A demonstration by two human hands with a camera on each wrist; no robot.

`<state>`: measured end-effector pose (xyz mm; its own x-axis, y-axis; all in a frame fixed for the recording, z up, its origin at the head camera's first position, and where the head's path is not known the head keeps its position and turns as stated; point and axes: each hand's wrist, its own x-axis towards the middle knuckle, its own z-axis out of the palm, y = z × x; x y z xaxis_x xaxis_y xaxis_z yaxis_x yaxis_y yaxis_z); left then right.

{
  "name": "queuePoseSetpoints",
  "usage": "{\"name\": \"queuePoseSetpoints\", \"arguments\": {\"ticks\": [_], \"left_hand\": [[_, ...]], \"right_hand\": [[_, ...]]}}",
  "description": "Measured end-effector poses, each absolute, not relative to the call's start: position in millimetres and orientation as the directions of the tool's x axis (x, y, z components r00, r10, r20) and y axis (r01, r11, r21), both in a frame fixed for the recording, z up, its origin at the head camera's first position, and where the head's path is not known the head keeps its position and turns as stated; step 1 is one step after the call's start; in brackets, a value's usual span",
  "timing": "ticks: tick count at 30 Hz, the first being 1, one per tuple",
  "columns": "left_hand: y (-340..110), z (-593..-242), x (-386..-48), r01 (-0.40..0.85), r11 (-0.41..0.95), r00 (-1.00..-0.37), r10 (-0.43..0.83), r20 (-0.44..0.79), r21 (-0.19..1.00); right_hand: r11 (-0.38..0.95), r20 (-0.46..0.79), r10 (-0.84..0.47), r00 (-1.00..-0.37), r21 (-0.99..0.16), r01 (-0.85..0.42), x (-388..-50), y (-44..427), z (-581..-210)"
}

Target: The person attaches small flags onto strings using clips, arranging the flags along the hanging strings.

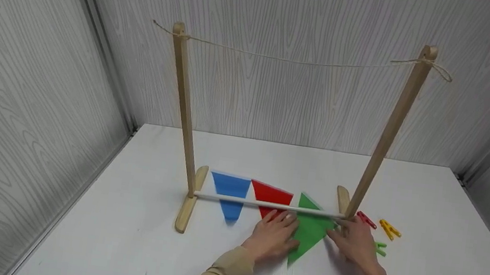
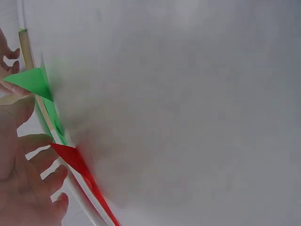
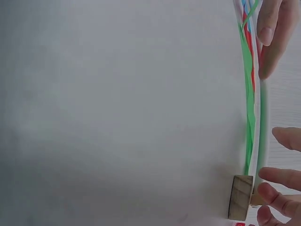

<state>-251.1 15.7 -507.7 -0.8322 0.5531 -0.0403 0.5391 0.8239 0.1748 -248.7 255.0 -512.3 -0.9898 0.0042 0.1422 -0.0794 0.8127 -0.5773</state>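
Observation:
My left hand (image 1: 273,236) lies low over the table with its fingers spread, at the lower part of the red pennant (image 1: 272,192) and the left edge of the green pennant (image 1: 308,235). In the left wrist view those fingers look relaxed, and nothing appears pinched. Beside the green pennant's right corner is my right hand (image 1: 359,245), close to the foot of the right wooden post (image 1: 390,128). Its fingers stand apart in the right wrist view. A blue pennant (image 1: 231,185) lies farther left. The white crossbar (image 1: 246,201) passes above all three pennants.
A thin string (image 1: 293,61) hangs between the tops of the right post and the left wooden post (image 1: 185,106). To the right of my right hand lie a red clothespin (image 1: 366,220), a yellow clothespin (image 1: 390,229) and a partly hidden green clothespin (image 1: 380,248).

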Motion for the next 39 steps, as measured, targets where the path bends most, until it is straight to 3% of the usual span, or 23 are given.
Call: {"name": "queuePoseSetpoints", "arguments": {"ticks": [6,39], "left_hand": [[16.7,-506.4,-249.6,0.577,0.799,-0.801,0.594,-0.075,0.169],[14.1,-505.4,-251.3,0.551,0.784,-0.785,0.603,-0.140,0.287]], "right_hand": [[0.827,0.120,0.002,-0.993,-0.558,-0.066,-251.1,253.4,-514.9],[0.829,0.110,0.014,-0.994,-0.557,-0.050,-253.3,249.1,-518.5]]}}
